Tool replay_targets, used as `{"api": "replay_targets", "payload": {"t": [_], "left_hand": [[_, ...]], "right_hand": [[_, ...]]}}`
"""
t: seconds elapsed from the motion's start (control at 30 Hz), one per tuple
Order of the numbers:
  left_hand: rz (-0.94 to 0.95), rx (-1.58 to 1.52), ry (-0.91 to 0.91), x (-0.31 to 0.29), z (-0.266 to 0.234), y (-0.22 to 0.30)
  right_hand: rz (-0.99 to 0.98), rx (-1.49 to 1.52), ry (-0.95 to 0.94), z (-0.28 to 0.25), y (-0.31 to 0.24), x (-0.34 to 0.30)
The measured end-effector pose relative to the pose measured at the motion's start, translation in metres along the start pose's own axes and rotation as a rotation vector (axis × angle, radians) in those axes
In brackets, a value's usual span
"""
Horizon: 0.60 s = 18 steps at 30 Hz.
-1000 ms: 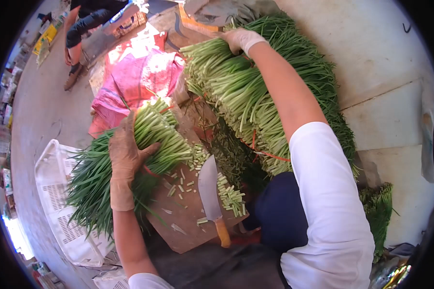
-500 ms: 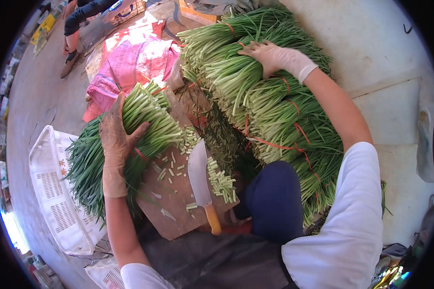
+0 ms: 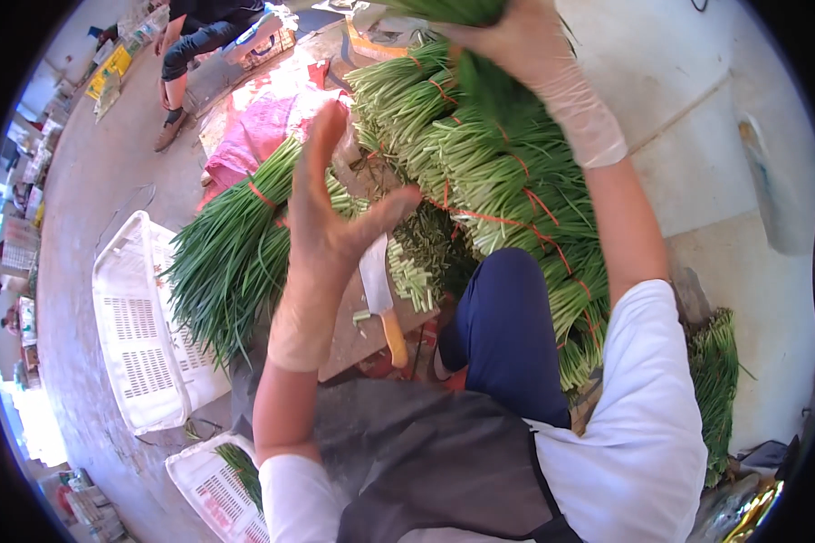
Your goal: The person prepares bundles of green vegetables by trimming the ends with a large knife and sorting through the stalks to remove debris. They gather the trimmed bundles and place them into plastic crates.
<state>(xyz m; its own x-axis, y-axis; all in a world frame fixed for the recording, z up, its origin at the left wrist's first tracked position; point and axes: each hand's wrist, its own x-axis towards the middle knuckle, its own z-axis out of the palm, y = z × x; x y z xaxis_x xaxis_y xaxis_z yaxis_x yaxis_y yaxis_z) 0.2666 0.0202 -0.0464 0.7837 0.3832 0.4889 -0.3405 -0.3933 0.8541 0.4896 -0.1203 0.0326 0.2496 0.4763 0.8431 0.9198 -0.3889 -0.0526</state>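
Observation:
My right hand (image 3: 530,63), in a pale thin glove, grips a bunch of garlic chives (image 3: 453,9) at the top edge, partly cut off by the frame. Raised above the board, my left hand (image 3: 330,213) wears a stained glove, its thumb and fingers spread with nothing between them. Behind it lies a chive bunch (image 3: 231,244) with a red band, leaves hanging leftward. A knife (image 3: 377,276) with a yellow handle rests on the cutting board (image 3: 342,330), beside chopped stem ends (image 3: 409,276). Banded chive bunches are heaped in a pile (image 3: 471,172) at the right.
A white plastic crate (image 3: 136,317) stands left of the board, with another white crate (image 3: 210,493) nearer. Pink woven sacking (image 3: 258,136) lies beyond. More chives (image 3: 715,380) sit by my right elbow. A seated person (image 3: 190,54) is at the far left.
My left hand has let go of the chive bunch on the board and moved right. My right hand has taken a bunch from the pile and lifted it up and away.

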Motion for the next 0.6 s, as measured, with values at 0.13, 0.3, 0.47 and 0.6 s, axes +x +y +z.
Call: {"api": "replay_targets", "payload": {"t": [0.13, 0.3, 0.47, 0.6], "left_hand": [[0.113, -0.51, 0.257, 0.014, -0.011, 0.062], [-0.11, -0.336, 0.531, -0.059, -0.193, 0.098], [-0.23, 0.408, 0.245, -0.122, -0.288, 0.085], [-0.352, 0.991, -0.254, -0.126, -0.21, 0.048]], "right_hand": [[-0.068, 0.005, 0.02, -0.02, -0.161, 0.003], [0.168, 0.475, -0.013, 0.005, -0.22, -0.108], [0.814, 0.173, -1.009, 0.071, -0.249, -0.286], [0.875, -0.053, -1.0, 0.099, -0.249, -0.316]]}}
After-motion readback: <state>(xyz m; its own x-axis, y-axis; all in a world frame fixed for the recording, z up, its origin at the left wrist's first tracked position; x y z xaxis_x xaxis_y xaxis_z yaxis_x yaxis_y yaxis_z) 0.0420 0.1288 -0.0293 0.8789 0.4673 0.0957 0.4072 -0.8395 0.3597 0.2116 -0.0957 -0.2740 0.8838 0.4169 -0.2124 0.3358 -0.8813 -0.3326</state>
